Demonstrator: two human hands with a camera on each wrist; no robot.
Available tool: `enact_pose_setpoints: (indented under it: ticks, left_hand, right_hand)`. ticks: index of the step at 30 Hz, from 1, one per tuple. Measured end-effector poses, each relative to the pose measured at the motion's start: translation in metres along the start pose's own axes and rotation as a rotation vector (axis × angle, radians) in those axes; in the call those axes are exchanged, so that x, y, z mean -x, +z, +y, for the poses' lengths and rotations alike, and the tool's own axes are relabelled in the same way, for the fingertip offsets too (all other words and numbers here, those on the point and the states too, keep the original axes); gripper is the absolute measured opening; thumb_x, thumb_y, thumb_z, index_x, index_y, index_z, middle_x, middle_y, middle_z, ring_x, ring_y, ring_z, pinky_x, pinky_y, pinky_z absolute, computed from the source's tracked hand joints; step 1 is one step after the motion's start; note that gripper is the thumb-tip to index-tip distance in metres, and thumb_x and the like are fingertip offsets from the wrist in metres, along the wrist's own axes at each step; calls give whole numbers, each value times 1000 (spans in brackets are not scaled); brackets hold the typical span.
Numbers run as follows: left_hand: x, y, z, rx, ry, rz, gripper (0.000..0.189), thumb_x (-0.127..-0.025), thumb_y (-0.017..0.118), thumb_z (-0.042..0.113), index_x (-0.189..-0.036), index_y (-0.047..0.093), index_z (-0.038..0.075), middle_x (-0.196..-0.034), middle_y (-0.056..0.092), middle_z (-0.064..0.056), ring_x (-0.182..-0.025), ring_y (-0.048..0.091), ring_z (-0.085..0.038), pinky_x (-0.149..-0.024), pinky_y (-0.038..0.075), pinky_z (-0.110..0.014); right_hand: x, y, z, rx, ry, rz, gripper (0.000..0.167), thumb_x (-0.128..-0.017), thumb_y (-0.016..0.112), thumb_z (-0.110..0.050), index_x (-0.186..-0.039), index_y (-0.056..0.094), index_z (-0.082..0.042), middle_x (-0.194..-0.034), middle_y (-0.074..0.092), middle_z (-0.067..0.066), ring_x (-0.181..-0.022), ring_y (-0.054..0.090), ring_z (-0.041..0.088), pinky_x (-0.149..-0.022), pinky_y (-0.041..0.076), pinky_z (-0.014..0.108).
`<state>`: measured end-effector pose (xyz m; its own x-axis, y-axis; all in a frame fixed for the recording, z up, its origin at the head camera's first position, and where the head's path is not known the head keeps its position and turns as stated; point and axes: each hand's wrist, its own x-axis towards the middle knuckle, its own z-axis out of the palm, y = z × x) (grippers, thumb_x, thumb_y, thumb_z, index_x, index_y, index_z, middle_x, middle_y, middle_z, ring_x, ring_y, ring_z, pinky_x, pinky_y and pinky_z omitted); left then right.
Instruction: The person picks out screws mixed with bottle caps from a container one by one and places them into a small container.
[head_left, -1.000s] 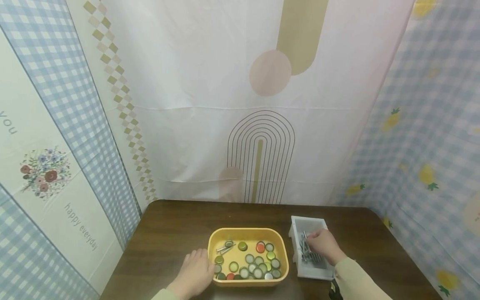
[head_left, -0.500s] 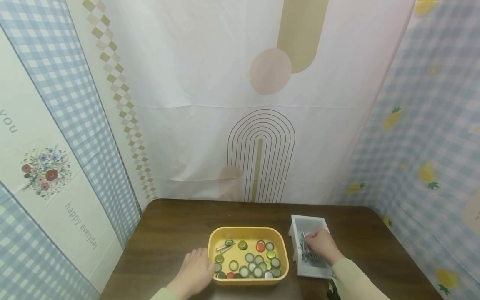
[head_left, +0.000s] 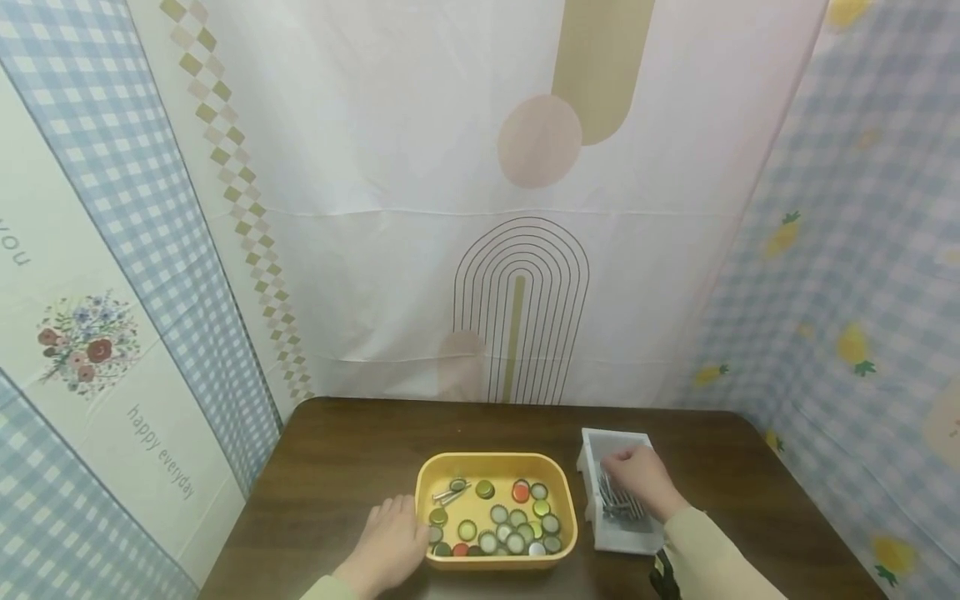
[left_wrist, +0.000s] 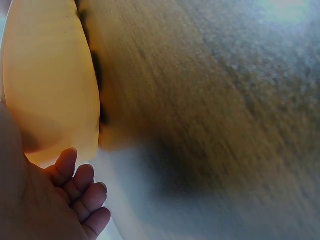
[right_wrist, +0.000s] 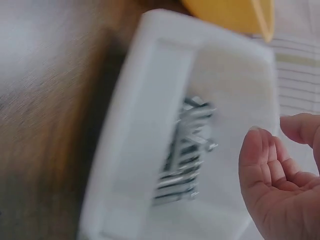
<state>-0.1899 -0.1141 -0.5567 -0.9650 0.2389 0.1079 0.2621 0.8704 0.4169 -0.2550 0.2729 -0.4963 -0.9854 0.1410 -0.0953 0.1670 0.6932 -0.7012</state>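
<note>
My left hand [head_left: 392, 542] lies against the left wall of a yellow plastic tub [head_left: 495, 457], fingers relaxed and gripping nothing. Inside the tub are many bottle caps [head_left: 515, 543] in silver, yellow-green and red, plus a few slim silver nail-like pieces [head_left: 453, 497]. Over a white plastic bin [right_wrist: 120, 150] to the right hovers my right hand [head_left: 641, 477]. In the right wrist view its thumb and forefinger stand apart, nothing showing between them. A bunch of slim silver nail-like pieces [right_wrist: 185, 150] lies in the bin, many side by side.
Both containers stand on a dark brown wooden table [head_left: 352, 450], with a narrow gap between them. A pale patterned cloth [head_left: 375, 250] hangs behind the table, and checked cloths hang at both sides. A black device [head_left: 663, 575] sits beneath the right forearm.
My right hand has shifted slightly up and left from the pieces in the bin, uncovering more of them. A slim piece showed at its fingertips earlier. The left hand stays put.
</note>
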Motion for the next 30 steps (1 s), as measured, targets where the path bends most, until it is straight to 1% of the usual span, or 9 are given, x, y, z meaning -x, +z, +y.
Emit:
enact_pose_setpoints:
  ticks: [2,4,7,12,16,19,24,28,30]
  left_hand:
    - [0,0,0,1,1,2,20,-90,50,23,-92,51,4,-80,42,-1,-77,41,-20,-75,35,-44]
    - [0,-1,0,1,0,1,20,-90,50,23,-92,52,4,-80,42,-1,-77,41,-20,-75,35,-44]
    - [0,-1,0,4,-1,-2,19,-91,49,23,-92,51,4,-80,42,-1,-77,41,-19,-75,35,-44]
    - [0,-2,0,8,-4,-1,19,-91,49,23,-91,51,4,-80,42,-1,-76,40,-19,-75,35,-43]
    - [-1,-1,-1,5,-4,6,19,-90,49,23,-91,51,4,-80,42,-2,-77,41,-20,-76,36,-44]
    - [-1,0,-2,10,-10,-3,18,-91,48,22,-91,51,4,-79,42,-1,-76,40,-19,-75,35,-43]
    - [-1,1,-3,26,-18,-22,17,-93,45,21,-90,50,5,-78,40,0,-74,37,-19,-72,33,-41]
    - [0,2,-3,28,-11,-13,17,-92,46,21,-89,50,6,-78,40,0,-74,37,-19,-72,33,-41]
    - [0,2,-2,29,-8,-7,16,-92,47,21,-88,50,6,-78,40,0,-74,37,-19,-72,33,-41]
  right_hand:
    - [1,0,-11,-8,-9,-1,29,-88,62,-21,-63,58,-6,-56,51,0,-54,46,15,-54,39,30]
    - [2,2,-22,-19,-17,-13,27,-90,63,-25,-74,64,-3,-64,57,1,-60,51,15,-56,42,31]
    - [4,7,-38,-46,-25,-35,28,-92,62,-28,-86,66,-1,-75,63,5,-68,57,16,-62,48,33]
    - [8,24,-64,-118,-30,-60,27,-92,64,-29,-91,66,-2,-83,66,9,-74,64,20,-70,53,39]
    - [10,39,-80,-141,-47,-82,28,-91,65,-30,-87,66,-2,-77,64,9,-70,61,21,-65,51,36]
    - [10,52,-88,-130,-70,-99,30,-90,67,-31,-78,67,-4,-70,62,9,-67,57,20,-61,48,32]
    - [11,75,-96,-121,-106,-146,34,-89,68,-31,-66,65,-6,-64,63,11,-59,57,19,-59,48,31]
    - [13,92,-101,-139,-114,-216,42,-89,66,-30,-55,57,-9,-52,57,6,-43,44,12,-48,40,28]
    - [16,101,-102,-157,-119,-254,46,-89,66,-28,-49,49,-14,-47,52,1,-39,36,8,-43,35,25]
